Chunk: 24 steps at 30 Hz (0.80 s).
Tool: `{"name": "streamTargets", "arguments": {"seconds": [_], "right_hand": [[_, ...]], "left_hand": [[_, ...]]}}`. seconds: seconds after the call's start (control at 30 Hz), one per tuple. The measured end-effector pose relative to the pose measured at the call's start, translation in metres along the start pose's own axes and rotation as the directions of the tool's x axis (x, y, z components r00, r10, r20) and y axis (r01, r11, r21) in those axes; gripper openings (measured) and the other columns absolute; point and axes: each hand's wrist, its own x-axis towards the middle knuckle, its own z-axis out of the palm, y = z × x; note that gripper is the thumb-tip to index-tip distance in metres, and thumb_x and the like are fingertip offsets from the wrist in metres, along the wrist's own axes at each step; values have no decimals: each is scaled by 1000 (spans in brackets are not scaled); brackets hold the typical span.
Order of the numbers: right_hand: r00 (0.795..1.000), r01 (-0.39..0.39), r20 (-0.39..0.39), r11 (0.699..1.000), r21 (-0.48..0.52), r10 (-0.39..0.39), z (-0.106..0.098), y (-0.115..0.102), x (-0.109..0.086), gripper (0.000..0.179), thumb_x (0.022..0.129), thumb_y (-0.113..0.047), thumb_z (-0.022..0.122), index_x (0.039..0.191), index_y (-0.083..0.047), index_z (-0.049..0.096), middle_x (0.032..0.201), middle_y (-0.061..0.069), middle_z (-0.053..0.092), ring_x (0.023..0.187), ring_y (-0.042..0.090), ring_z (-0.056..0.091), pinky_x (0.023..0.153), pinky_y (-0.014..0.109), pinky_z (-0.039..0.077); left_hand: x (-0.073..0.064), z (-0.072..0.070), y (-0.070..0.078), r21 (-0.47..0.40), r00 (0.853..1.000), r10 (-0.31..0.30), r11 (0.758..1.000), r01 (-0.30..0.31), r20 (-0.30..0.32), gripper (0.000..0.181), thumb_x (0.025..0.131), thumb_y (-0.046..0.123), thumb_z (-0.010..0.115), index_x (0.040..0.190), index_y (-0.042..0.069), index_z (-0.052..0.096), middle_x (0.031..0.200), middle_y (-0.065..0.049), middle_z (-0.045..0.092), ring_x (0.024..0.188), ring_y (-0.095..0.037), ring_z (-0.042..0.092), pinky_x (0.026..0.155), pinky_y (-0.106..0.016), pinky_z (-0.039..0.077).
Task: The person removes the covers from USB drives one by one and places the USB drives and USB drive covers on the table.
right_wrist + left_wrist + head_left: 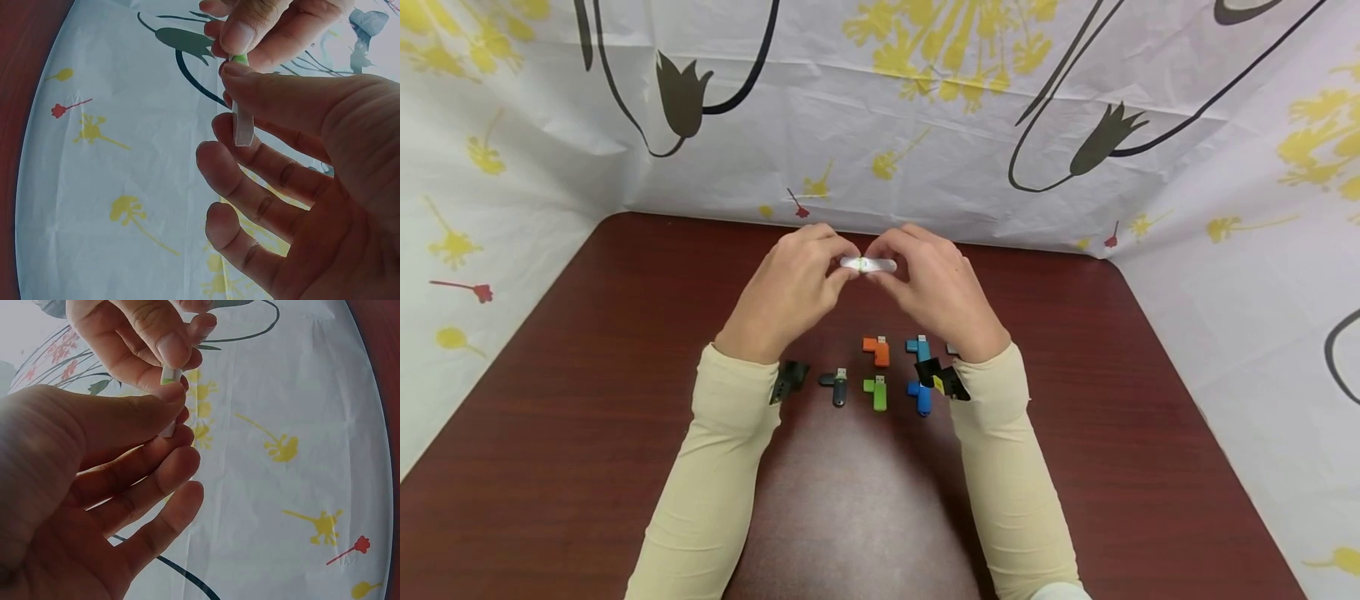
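Both hands hold a small white USB stick with a green band (880, 265) between them, above the far part of the table. My left hand (790, 287) pinches its left end with thumb and forefinger. At the other end, the thumb and forefinger of my right hand (940, 287) pinch it too. In the left wrist view, the left hand's other fingers are spread loosely below the stick (169, 378). The right wrist view shows a whitish end of the stick (243, 131) protruding past the right thumb; fingertips cover much of the rest.
On the dark red table (587, 400), below the hands, lie USB sticks: orange (882, 355), light blue (922, 346), black (839, 392), green (880, 396) and blue (924, 404). Another small item (951, 349) is mostly hidden by the right wrist. A patterned white cloth (760, 125) surrounds the table's back and sides.
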Motion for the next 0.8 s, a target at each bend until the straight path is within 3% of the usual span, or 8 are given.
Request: {"name": "streamTargets", "arguments": {"seconds": [0.33,0.8], "right_hand": [[1000,14,-4,1000,0,-14,-3,6,-1,17,96,-18,85,111,-15,79,105,3,72,91,23,65,78,43,54],[1000,21,10,1000,20,-21,-7,10,-2,18,96,-19,85,112,-14,79,103,3,73,87,21,64,72,39,51]], "left_hand": [[1,0,2,0,999,26,1000,-26,38,16,101,4,75,116,-1,79,113,-14,74,102,-31,68,93,-43,59],[1,2,4,1,1000,1,1000,-1,11,15,100,4,76,114,1,81,109,-12,75,94,-29,68,84,-43,60]]}}
